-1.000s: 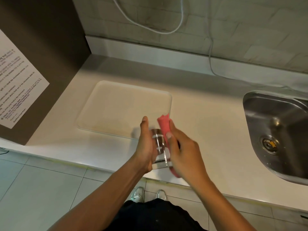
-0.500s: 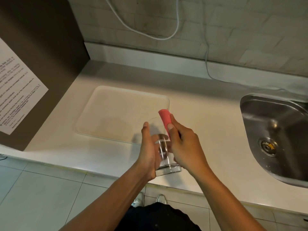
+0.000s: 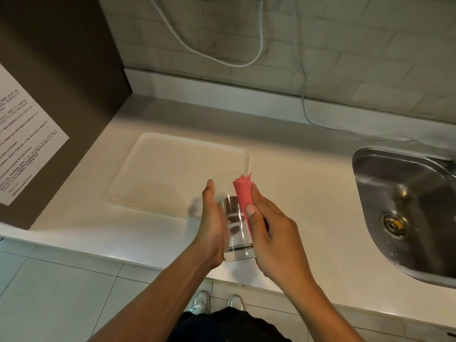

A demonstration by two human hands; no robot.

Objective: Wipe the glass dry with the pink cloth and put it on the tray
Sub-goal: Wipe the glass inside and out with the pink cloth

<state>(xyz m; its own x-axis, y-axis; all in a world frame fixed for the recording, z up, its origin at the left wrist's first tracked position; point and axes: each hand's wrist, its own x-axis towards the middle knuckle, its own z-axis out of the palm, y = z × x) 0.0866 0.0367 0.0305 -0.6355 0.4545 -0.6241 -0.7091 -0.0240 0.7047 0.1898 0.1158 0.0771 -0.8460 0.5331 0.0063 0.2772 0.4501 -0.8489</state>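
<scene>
1. Gripping a clear drinking glass (image 3: 234, 218), the left hand (image 3: 212, 230) wraps its fingers (image 3: 210, 191) around the glass's left side, holding it above the front edge of the worktop (image 3: 308, 193).
2. The right hand (image 3: 276, 240) presses a pink cloth (image 3: 243, 193) against the glass's right side, thumb on top of the cloth and the other fingers curled closed around it.
3. The glass is a plain, smooth, straight-walled tumbler with a thick, heavy base. It is tilted, its open rim pointing away from the person and its base toward them. It is see-through, with bright streaks of reflected light on its wall.
4. The cloth is soft and bunched into a long roll, its crumpled tip poking up past the rim.
5. Just behind the hands lies the tray (image 3: 158, 174): flat, pale cream, rectangular with rounded corners and a low raised rim. The glass's rim overlaps the tray's near right corner in the view.
6. The worktop is smooth and off-white.
7. At right sits a brushed steel sink (image 3: 399, 206) with a round drain.
8. A white cable (image 3: 259, 53) loops across the grey tiled wall behind.
</scene>
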